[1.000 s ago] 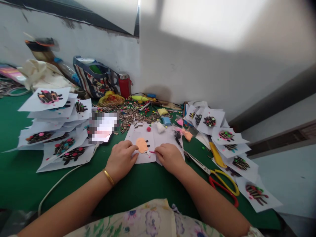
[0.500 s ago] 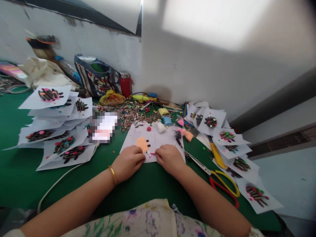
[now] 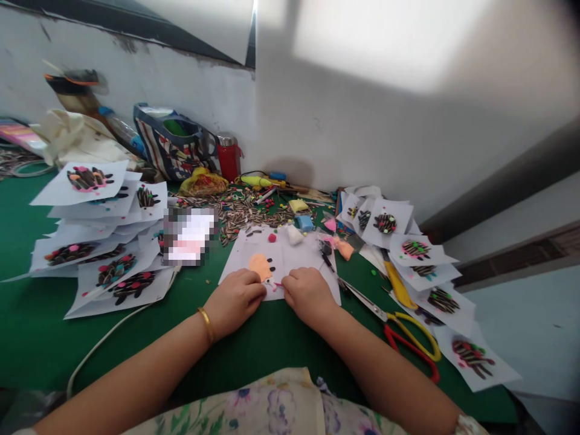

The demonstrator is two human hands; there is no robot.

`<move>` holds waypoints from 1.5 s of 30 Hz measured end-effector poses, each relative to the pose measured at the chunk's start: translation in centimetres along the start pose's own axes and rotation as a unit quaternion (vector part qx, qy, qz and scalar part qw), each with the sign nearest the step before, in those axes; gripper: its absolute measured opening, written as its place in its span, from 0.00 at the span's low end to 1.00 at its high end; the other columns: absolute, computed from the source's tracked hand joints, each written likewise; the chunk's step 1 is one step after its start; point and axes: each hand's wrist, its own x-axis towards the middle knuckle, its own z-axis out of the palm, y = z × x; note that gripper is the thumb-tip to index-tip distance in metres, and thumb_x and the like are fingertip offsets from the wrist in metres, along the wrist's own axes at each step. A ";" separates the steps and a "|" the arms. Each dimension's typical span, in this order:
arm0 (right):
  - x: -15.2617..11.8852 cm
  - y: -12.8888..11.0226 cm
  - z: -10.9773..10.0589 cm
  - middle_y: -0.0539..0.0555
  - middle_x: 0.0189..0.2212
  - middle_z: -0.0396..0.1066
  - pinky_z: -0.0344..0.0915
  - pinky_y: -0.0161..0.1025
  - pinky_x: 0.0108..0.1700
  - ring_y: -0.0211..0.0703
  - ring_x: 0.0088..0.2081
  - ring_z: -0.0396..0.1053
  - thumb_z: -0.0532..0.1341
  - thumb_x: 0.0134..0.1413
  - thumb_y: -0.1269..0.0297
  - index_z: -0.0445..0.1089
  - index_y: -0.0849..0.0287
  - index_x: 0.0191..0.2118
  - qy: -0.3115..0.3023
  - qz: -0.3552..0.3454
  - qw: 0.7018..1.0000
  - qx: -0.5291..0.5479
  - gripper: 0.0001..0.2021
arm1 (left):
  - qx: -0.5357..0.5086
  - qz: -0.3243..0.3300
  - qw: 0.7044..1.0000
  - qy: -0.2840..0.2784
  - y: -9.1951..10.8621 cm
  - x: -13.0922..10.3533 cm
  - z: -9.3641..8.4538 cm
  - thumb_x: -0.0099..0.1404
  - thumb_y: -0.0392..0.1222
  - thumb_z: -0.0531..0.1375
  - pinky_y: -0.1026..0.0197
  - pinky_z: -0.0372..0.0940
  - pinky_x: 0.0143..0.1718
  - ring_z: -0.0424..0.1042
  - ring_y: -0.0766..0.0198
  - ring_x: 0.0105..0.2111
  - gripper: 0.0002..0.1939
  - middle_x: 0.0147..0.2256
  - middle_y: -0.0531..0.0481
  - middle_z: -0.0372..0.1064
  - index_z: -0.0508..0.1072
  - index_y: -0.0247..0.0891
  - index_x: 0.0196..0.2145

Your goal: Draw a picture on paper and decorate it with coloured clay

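A white sheet of paper [image 3: 233, 261] lies in front of me, with a flattened orange clay shape [image 3: 260, 266] and dark seeds beside it. Just below the clay sits a small white-and-pink detail with a dark dot. My left hand [image 3: 240, 295] rests on the paper's near left part, fingers curled together at the lower edge of the orange clay; what is under its fingertips is hidden. My right hand [image 3: 309, 293] is closed in a pinch, a thin pink piece [image 3: 278, 284] jutting from its fingertips toward the small detail.
Finished seed pictures [image 3: 136, 284] are stacked at left, others [image 3: 441, 299] at right. Scissors [image 3: 385, 317] lie beside my right forearm. Loose seeds [image 3: 244, 211], clay packets [image 3: 306, 223] and a red flask [image 3: 228, 158] stand behind. A phone [image 3: 190, 235] with a cable lies left.
The right hand has shifted very slightly left, toward the small pink-and-white detail. The view has tilted a little; the left hand stays in place.
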 end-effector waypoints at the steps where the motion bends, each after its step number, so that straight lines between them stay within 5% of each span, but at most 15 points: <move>1: 0.0 0.0 0.0 0.54 0.30 0.71 0.47 0.42 0.35 0.43 0.34 0.64 0.57 0.58 0.69 0.71 0.60 0.31 0.001 0.002 1.000 0.000 0.07 | 0.000 0.000 1.000 -0.001 0.0 0.0 0.0 0.66 0.34 0.55 0.57 0.60 0.40 0.65 0.60 0.37 0.08 0.35 0.48 0.67 0.74 0.39 0.33; 19: -0.2 0.7 -0.1 0.52 0.29 0.72 0.52 0.40 0.37 0.42 0.34 0.66 0.57 0.58 0.67 0.73 0.57 0.31 0.019 0.006 0.999 0.040 0.08 | -0.007 -0.007 1.000 -0.007 0.0 0.0 -0.1 0.68 0.36 0.54 0.56 0.60 0.41 0.65 0.59 0.38 0.09 0.36 0.47 0.67 0.73 0.39 0.34; 25: -0.6 4.0 -0.4 0.55 0.35 0.73 0.56 0.38 0.42 0.45 0.40 0.67 0.55 0.58 0.71 0.74 0.58 0.44 0.074 0.089 0.993 0.036 0.12 | 0.016 0.002 1.000 -0.007 -0.3 -0.2 0.1 0.67 0.43 0.58 0.56 0.61 0.41 0.66 0.58 0.38 0.07 0.37 0.46 0.68 0.72 0.38 0.35; 31: -0.7 6.2 -0.1 0.60 0.41 0.73 0.56 0.41 0.42 0.49 0.43 0.67 0.56 0.58 0.71 0.72 0.59 0.50 0.021 0.156 0.987 -0.027 0.16 | 0.098 0.046 0.994 -0.010 0.1 -0.2 0.2 0.70 0.40 0.53 0.55 0.62 0.38 0.67 0.58 0.35 0.09 0.34 0.46 0.69 0.71 0.37 0.34; 36: -0.7 5.6 0.0 0.58 0.51 0.71 0.53 0.46 0.51 0.50 0.51 0.63 0.57 0.59 0.69 0.74 0.56 0.46 0.066 0.101 0.993 -0.001 0.13 | 0.157 0.059 0.986 -0.004 0.9 -0.2 -0.1 0.70 0.39 0.52 0.56 0.61 0.34 0.66 0.59 0.32 0.09 0.32 0.47 0.68 0.70 0.38 0.34; 45: -0.7 4.5 0.3 0.54 0.45 0.74 0.55 0.42 0.50 0.45 0.48 0.68 0.56 0.61 0.66 0.75 0.55 0.42 0.043 0.031 0.998 0.037 0.10 | 0.200 0.045 0.979 -0.012 1.9 -0.1 0.0 0.69 0.42 0.55 0.56 0.59 0.31 0.67 0.58 0.31 0.07 0.32 0.47 0.68 0.69 0.38 0.35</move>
